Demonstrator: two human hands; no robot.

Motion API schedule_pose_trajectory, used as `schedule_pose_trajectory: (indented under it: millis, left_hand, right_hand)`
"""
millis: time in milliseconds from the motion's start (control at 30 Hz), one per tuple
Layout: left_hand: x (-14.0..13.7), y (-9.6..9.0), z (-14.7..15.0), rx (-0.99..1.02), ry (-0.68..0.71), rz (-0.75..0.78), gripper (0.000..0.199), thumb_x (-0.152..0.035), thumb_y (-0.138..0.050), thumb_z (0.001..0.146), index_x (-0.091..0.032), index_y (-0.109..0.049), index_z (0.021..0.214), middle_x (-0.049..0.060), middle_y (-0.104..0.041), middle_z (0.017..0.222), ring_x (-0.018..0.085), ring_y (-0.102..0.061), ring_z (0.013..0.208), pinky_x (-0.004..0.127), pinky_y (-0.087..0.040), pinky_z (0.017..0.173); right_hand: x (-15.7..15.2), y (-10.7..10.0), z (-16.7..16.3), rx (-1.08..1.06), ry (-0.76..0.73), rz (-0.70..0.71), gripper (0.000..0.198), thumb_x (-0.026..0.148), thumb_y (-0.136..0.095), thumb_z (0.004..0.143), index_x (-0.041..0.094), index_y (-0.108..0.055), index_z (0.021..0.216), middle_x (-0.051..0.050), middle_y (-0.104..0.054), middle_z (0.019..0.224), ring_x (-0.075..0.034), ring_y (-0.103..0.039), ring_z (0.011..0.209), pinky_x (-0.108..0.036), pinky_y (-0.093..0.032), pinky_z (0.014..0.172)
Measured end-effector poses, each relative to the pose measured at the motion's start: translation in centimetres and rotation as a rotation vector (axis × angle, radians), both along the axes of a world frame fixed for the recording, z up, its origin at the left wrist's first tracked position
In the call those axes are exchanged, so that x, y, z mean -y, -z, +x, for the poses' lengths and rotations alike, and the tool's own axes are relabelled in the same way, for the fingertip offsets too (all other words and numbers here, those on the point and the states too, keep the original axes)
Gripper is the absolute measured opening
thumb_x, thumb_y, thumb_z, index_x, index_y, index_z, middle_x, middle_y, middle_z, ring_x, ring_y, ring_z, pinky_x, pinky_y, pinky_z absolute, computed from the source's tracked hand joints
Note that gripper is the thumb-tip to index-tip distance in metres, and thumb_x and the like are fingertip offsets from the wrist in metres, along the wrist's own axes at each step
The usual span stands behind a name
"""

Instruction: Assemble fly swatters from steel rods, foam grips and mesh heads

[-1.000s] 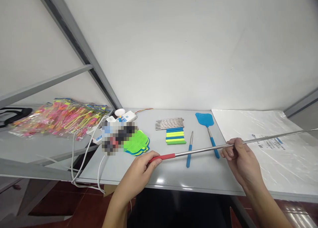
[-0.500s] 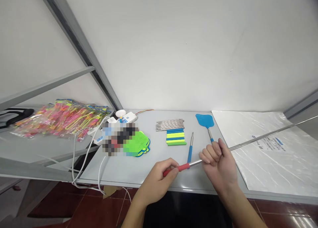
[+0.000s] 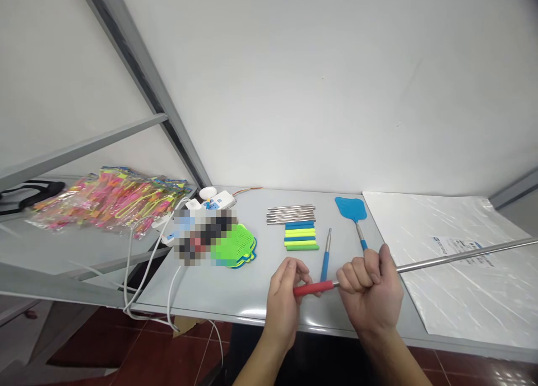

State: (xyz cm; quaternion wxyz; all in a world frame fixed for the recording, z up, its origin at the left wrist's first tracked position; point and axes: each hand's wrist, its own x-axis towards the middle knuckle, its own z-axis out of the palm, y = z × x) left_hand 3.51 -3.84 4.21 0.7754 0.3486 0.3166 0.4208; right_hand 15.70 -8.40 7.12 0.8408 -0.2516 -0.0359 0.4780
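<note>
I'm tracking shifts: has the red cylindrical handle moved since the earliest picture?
Yes. The red cylindrical handle moved right: it was left of the blue-gripped metal rod lying nearby, and now its right end overlaps that rod's lower end in view.

The rod (image 3: 458, 257) is smooth, shiny metal, its red grip (image 3: 315, 288) matt, the tabletop (image 3: 218, 296) glossy.

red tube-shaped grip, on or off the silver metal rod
On: the silver metal rod emerges from the end of the red tube-shaped grip.
</note>
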Motion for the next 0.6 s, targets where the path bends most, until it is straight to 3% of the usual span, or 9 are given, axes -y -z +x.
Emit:
schedule_pose_trajectory:
  millis: [133, 333, 467, 600]
  left_hand:
    - [0.6, -0.3, 1.3, 0.069, -0.121, -0.073, 0.032, -0.041, -0.047, 0.095, -0.018, -0.051, 0.073, -0.003, -0.046, 0.062, 0.010, -0.047, 0.055, 0.022, -0.047, 0.054]
    - [0.2, 0.3, 1.5, -0.032, -0.042, -0.042, 0.036, -0.047, -0.046, 0.094, -0.018, -0.051, 0.073, -0.003, -0.045, 0.063, 0.009, -0.044, 0.050, 0.020, -0.042, 0.047]
    - [-0.6, 0.7, -0.2, -0.310, 0.150, 0.199, 0.035, -0.046, -0.047, 0.093, -0.018, -0.054, 0.073, -0.003, -0.046, 0.066, 0.011, -0.047, 0.056, 0.023, -0.040, 0.053]
    - [-1.2, -0.3, -2.5, -0.602, 0.340, 0.477, 0.034, -0.045, -0.050, 0.093, -0.018, -0.058, 0.074, -0.003, -0.047, 0.064, 0.013, -0.042, 0.062, 0.024, -0.033, 0.059]
  right_hand:
    - [0.0, 0.1, -0.1, 0.013, 0.039, 0.026, 0.055, 0.046, -0.045, 0.095, 0.020, -0.024, 0.051, 0.008, -0.006, 0.046, -0.009, -0.003, 0.042, -0.026, -0.011, 0.037]
    - [-0.3, 0.6, -0.2, 0.021, 0.032, -0.009, 0.055, 0.045, -0.046, 0.094, 0.020, -0.021, 0.053, 0.009, -0.006, 0.046, -0.010, -0.003, 0.042, -0.026, -0.012, 0.037]
    - [-0.7, 1.0, -0.1, 0.044, -0.018, -0.047, 0.054, 0.047, -0.046, 0.094, 0.021, -0.023, 0.053, 0.009, -0.007, 0.047, -0.010, -0.004, 0.043, -0.025, -0.014, 0.038]
    - [-0.9, 1.1, -0.1, 0.088, -0.070, -0.042, 0.048, 0.047, -0.047, 0.095, 0.021, -0.031, 0.057, 0.009, -0.012, 0.048, -0.009, -0.008, 0.043, -0.023, -0.020, 0.039]
